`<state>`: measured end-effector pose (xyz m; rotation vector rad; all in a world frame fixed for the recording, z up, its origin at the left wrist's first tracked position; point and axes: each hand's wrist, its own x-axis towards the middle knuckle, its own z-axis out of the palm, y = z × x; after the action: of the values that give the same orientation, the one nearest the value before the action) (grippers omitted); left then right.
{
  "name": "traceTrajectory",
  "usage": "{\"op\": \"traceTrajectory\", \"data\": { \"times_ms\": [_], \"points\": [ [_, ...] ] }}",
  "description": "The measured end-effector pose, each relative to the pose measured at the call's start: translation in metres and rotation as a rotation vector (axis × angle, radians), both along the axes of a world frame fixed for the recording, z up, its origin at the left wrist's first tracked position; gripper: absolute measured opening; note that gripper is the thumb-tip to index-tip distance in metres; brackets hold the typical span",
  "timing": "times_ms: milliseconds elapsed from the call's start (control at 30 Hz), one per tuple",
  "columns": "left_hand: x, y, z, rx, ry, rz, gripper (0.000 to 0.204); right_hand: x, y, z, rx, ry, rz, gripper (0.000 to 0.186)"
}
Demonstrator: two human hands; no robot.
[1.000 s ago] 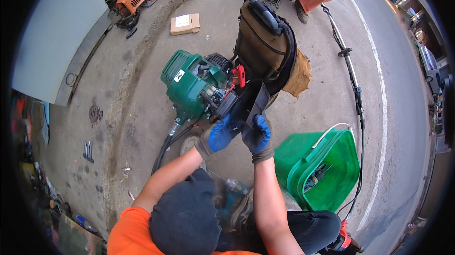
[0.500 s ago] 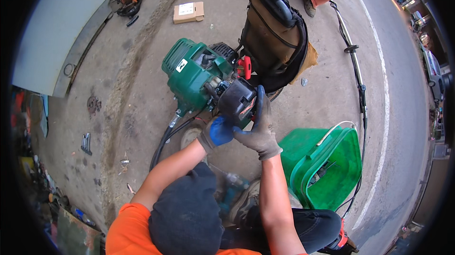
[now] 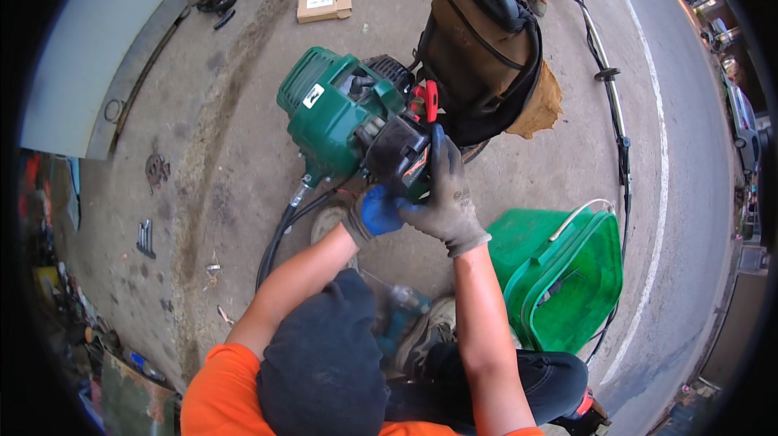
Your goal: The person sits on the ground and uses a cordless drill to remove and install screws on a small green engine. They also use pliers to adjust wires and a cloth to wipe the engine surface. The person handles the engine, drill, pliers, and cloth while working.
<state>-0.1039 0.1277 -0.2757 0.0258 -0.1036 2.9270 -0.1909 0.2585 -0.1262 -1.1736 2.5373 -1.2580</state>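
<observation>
A small green engine (image 3: 328, 128) with a black cover (image 3: 395, 150) on its near right side sits before me. My left hand (image 3: 377, 213), in a blue and grey glove, is closed at the lower edge of the black cover; its fingertips are partly hidden. My right hand (image 3: 450, 205), in a grey glove with blue fingertips, lies along the right side of the cover, with its thumb bent underneath. The cover is between the two hands. Just above my right fingertips is a red pull handle (image 3: 431, 101). A black hose (image 3: 279, 241) runs down from the engine.
A brown and black backpack (image 3: 478, 39) stands behind the engine. To the right are a green bucket (image 3: 519, 241) and a long pole (image 3: 616, 112). A blurred teal power tool (image 3: 403, 314) lies by my shoe. A small carton (image 3: 324, 6) and wrenches (image 3: 146, 239) lie on the ground.
The whole view has shifted slightly, and the ground things sit a little higher in it. My right fingers reach slightly further up beside the black cover. Both hands stay on it.
</observation>
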Motion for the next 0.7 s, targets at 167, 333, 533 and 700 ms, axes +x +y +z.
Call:
{"op": "traceTrajectory", "data": {
  "times_ms": [167, 333, 533, 700],
  "points": [
    [-0.004, -0.001, 0.015, 0.103, 0.075, 0.051, 0.057, -0.002, -0.002, 0.005, 0.111, 0.038, 0.018, 0.117],
    [-0.002, 0.002, 0.031, -0.526, 0.010, 0.277, 0.061, -0.001, -0.004, -0.001, 0.101, 0.095, -0.007, 0.118],
    [-0.004, -0.004, 0.034, -0.082, 0.165, 0.206, 0.065, -0.003, -0.005, 0.005, 0.078, 0.038, 0.018, 0.117],
    [0.001, -0.002, 0.031, -0.260, 0.014, 0.184, 0.074, 0.002, -0.006, 0.008, 0.144, 0.108, -0.037, 0.115]
  ]
}}
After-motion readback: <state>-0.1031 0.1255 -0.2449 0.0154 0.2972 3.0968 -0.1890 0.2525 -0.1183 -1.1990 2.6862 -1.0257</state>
